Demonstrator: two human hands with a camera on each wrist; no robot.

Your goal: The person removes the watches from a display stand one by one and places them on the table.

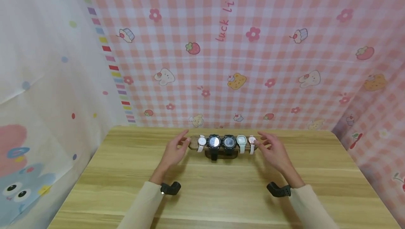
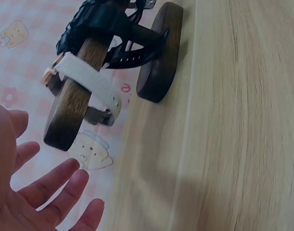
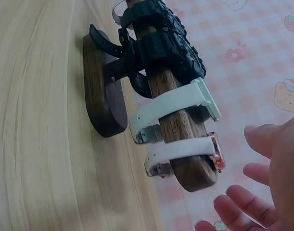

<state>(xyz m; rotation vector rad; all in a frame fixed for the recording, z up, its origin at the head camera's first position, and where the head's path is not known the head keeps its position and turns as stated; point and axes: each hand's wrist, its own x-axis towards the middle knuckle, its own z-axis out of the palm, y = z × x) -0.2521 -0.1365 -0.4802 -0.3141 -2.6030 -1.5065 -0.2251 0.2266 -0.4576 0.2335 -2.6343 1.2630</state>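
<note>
A dark wooden watch stand (image 2: 65,120) with a crossbar on an oval base (image 2: 161,53) bears several watches. From left to right in the head view come a white-strapped watch (image 1: 201,141), two chunky black watches (image 1: 214,141), a mint-green watch (image 1: 241,140) and a slim white-strapped watch (image 1: 251,140) with a rose-gold case. By the bar's left end is my left hand (image 1: 175,149), its fingers spread and loosely bent; the left wrist view shows a gap to the wood. At the other end my right hand (image 1: 274,150) is likewise spread, apart from the bar in the right wrist view.
The stand is near the back edge of a light wood-grain table (image 1: 221,194). Behind it hangs a pink checked cloth (image 1: 215,64) with cartoon prints, and a white printed cloth (image 1: 47,74) hangs at the left. Black wrist devices (image 1: 171,188) sit on both wrists.
</note>
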